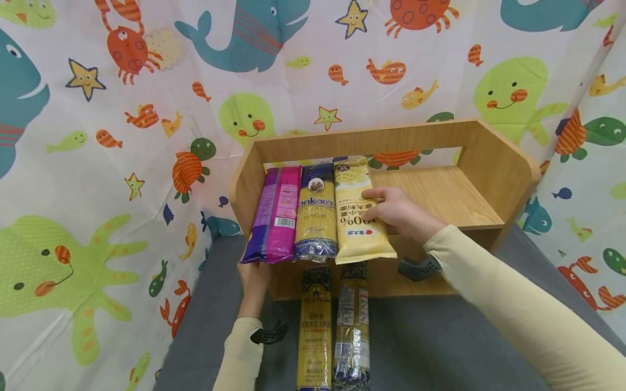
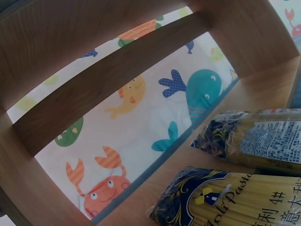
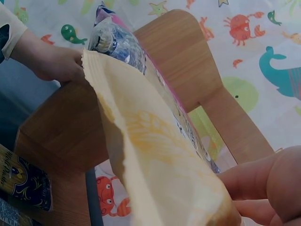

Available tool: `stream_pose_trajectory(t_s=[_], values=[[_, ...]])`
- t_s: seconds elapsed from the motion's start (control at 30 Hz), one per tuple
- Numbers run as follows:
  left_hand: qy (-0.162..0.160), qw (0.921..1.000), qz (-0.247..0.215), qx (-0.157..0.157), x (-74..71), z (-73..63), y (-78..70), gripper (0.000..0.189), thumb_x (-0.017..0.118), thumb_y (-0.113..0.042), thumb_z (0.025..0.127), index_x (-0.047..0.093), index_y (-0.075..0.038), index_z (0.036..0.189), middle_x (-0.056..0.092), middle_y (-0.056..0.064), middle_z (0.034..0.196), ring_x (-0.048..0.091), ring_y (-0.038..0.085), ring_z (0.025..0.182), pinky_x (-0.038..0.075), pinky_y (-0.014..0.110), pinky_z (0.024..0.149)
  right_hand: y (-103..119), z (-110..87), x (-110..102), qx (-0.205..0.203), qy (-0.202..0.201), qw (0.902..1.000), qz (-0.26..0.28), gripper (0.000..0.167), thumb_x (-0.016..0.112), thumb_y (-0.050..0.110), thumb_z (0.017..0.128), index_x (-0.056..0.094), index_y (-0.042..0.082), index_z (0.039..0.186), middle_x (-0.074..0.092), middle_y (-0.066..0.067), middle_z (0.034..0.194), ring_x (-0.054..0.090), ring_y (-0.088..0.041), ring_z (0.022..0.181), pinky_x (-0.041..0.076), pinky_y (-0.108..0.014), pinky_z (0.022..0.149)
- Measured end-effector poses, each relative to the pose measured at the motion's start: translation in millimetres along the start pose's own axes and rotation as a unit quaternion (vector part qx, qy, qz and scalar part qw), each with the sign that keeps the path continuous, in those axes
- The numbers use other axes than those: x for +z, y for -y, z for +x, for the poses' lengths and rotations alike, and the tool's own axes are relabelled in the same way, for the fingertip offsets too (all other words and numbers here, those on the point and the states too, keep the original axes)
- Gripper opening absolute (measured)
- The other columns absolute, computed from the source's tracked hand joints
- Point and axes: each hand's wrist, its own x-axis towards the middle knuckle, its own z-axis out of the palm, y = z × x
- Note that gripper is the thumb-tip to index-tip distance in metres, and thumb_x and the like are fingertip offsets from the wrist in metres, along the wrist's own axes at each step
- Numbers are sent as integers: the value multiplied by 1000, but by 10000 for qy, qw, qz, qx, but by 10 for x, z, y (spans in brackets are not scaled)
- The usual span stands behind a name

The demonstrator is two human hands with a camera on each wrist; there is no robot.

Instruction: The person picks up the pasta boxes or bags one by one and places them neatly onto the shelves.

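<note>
A yellow pasta packet [image 1: 359, 217] lies at the right of a row on the upper shelf, its near end jutting past the front edge. My right hand [image 1: 398, 209] grips its right side; the fingers also show beside the pale packet [image 3: 155, 141] in the right wrist view. Left of it lie a blue-and-yellow Ankara pasta packet [image 1: 316, 217] and a pink-and-purple packet [image 1: 279, 217]. My left hand [image 1: 255, 279] is at the shelf's front edge, just below the pink packet's near end. Its fingers are hidden there, and I cannot tell what they hold.
The wooden shelf unit [image 1: 508, 168] stands on a dark grey surface [image 1: 440, 336] before a cloth printed with sea animals. Below the upper board, two long spaghetti packs, one yellow [image 1: 315, 331] and one with a white label [image 1: 352, 326], extend forward from the lower level.
</note>
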Motion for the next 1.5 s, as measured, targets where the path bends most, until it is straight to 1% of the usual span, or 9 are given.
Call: stream_pose_trajectory(t_s=[0.2, 0.47, 0.63, 0.9, 1.03, 1.17, 1.23, 1.37, 1.5], values=[[-14, 10000, 60, 53, 0, 9, 4, 17, 60, -3, 95, 68, 5, 107, 74, 25, 98, 66, 37, 87, 52, 54, 78, -20, 37, -4, -53, -12, 9999, -133, 73, 60, -5, 93, 29, 2, 159, 46, -25, 141, 67, -7, 75, 59, -25, 70], [-79, 9997, 178, 120, -7, -14, 0, 15, 59, 0, 93, 68, 6, 104, 74, 26, 95, 67, 39, 85, 52, 56, 77, -1, 17, 24, -498, -335, 9887, -1376, 82, 65, 1, 92, 22, 7, 162, 58, -33, 130, 68, -15, 76, 56, -26, 66], [-118, 9992, 223, 311, -4, -11, 0, 17, 58, 4, 91, 68, 8, 105, 74, 27, 96, 68, 41, 87, 52, 58, 78, -14, 17, 3, -462, -543, 9907, -1159, 86, 68, 0, 91, 20, 11, 163, 52, -33, 134, 67, -21, 84, 58, -28, 69], [-77, 9999, 61, 130, -11, -12, -7, 19, 59, 1, 92, 69, 7, 108, 74, 27, 99, 69, 42, 90, 53, 58, 80, -30, 32, -14, -573, -567, 9862, -1443, 83, 68, 4, 92, 23, 7, 162, 55, -34, 134, 68, -21, 83, 56, -26, 68], [-79, 9996, 80, 241, -1, -29, -8, 18, 59, -1, 94, 69, 7, 106, 74, 27, 97, 69, 40, 88, 53, 57, 78, -44, 0, -17, -796, -681, 9725, -2080, 85, 69, 12, 92, 22, 5, 161, 55, -35, 140, 68, -32, 105, 56, -35, 81], [-118, 9996, 83, 258, 5, -33, 1, 17, 59, -1, 94, 69, 7, 105, 74, 27, 95, 68, 40, 85, 52, 57, 77, -65, -69, -42, -1010, -862, 9541, -2685, 87, 71, 20, 91, 23, 3, 161, 50, -34, 147, 55, -42, 130, 50, -49, 101], [-145, 9996, 87, 216, 2, -31, 7, 19, 59, -1, 94, 69, 7, 107, 74, 27, 97, 69, 40, 87, 53, 57, 78, -87, -116, -64, -1100, -833, 9540, -2661, 87, 71, 21, 91, 23, 3, 161, 48, -35, 148, 50, -45, 136, 47, -54, 106], [-94, 9998, 37, 172, -5, -24, 13, 21, 59, -1, 95, 69, 7, 111, 74, 27, 102, 70, 43, 93, 54, 58, 81, -176, -260, -130, -1357, -852, 9533, -2561, 81, 68, 21, 92, 28, 5, 160, 46, -35, 148, 54, -48, 132, 53, -53, 99], [-77, 9997, 52, 207, 1, -12, 16, 20, 59, -2, 95, 69, 7, 110, 74, 27, 101, 70, 43, 92, 53, 58, 80, -349, -456, -206, -1768, -1195, 9464, -2425, 64, 68, 23, 93, 45, 5, 150, 61, -28, 133, 69, -40, 106, 57, -42, 81]])
